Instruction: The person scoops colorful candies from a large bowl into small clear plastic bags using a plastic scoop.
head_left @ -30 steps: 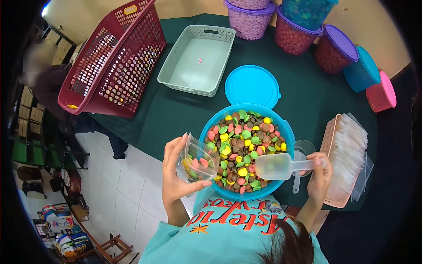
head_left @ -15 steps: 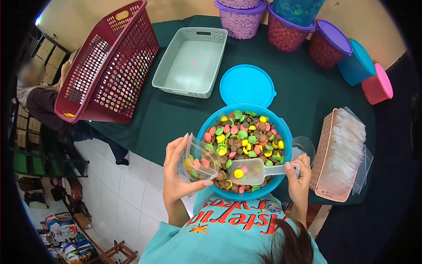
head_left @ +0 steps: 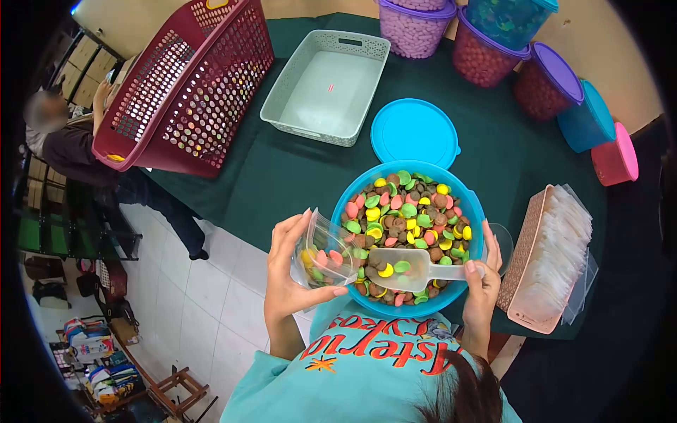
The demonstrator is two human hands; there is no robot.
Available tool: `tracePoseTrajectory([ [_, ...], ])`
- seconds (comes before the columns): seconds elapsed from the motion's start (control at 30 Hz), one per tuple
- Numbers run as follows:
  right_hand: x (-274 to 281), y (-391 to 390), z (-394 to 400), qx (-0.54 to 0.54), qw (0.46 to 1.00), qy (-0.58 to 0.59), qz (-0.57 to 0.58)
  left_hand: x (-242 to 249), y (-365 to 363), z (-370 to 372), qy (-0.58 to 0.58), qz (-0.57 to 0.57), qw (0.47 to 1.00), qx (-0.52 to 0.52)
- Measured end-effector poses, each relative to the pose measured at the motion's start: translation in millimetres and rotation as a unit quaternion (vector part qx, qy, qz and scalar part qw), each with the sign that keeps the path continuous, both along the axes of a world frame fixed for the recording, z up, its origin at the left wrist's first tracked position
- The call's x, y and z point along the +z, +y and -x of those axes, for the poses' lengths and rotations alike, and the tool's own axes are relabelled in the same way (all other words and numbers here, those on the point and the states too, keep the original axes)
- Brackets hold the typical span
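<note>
At lower centre, the right hand (head_left: 483, 285) pinches the light, stiff clear plastic scoop (head_left: 416, 266) by its handle, while the left hand (head_left: 293, 271) clasps a flimsy clear plastic bag (head_left: 323, 252).

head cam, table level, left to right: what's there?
red laundry basket → grey tray → blue lid → pink basket of clear bags. In front of them: left hand with clear bag → scoop in candy tub → right hand.

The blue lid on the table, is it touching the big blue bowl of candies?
Cannot tell. In the head view the blue lid lies right behind the blue bowl, and their edges meet in the picture without a clear gap or contact.
</note>
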State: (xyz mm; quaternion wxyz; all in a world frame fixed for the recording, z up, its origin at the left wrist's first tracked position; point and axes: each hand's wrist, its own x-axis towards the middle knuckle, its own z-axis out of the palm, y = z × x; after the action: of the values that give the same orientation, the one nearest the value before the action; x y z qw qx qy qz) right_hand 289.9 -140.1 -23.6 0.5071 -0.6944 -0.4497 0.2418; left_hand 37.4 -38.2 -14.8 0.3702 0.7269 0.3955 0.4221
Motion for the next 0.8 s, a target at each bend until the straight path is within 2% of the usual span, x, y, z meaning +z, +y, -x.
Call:
tracePoseTrajectory([
  [0.07,1.7,1.3,-0.5,-0.001,0.999,0.041,-0.013,-0.1,-0.4,-1.1,0.0,0.008,1.0,0.001],
  [0.13,2.2,2.5,-1.9,-0.006,0.988,0.15,-0.04,0.6,0.2,-1.9,0.01,-0.005,1.0,-0.01],
  [0.17,3.5,3.4,-2.7,-0.007,0.988,0.148,-0.043,1.2,0.2,-2.9,0.008,-0.008,1.0,-0.011],
  [0.23,7.4,5.7,-5.0,-0.045,0.968,0.232,-0.085,2.8,0.2,-5.9,0.005,-0.014,1.0,-0.025],
  [0.4,39.3,16.7,-11.4,-0.096,0.958,0.225,-0.153,6.6,-0.1,-11.3,0.011,-0.02,0.998,-0.058],
  [0.5,61.3,24.9,-5.3,-0.087,0.966,0.088,-0.227,7.4,-1.1,-13.9,0.006,-0.02,0.997,-0.078],
  [0.53,65.4,24.2,-2.3,-0.088,0.965,0.088,-0.229,7.4,-1.3,-14.4,0.006,-0.019,0.996,-0.082],
  [0.63,79.7,22.5,10.0,0.009,0.967,-0.177,-0.184,10.6,-1.7,-17.2,0.001,-0.02,0.996,-0.09],
  [0.67,87.9,21.9,16.2,0.044,0.963,-0.211,-0.159,9.9,-2.1,-17.7,0.002,-0.017,0.996,-0.09],
  [0.73,88.7,17.9,19.4,0.039,0.948,-0.262,-0.177,8.6,-2.5,-17.9,0.01,-0.013,0.997,-0.073],
  [0.8,85.0,15.3,11.5,0.012,0.951,-0.233,-0.203,8.6,-0.9,-16.0,0.008,-0.015,0.997,-0.073],
])
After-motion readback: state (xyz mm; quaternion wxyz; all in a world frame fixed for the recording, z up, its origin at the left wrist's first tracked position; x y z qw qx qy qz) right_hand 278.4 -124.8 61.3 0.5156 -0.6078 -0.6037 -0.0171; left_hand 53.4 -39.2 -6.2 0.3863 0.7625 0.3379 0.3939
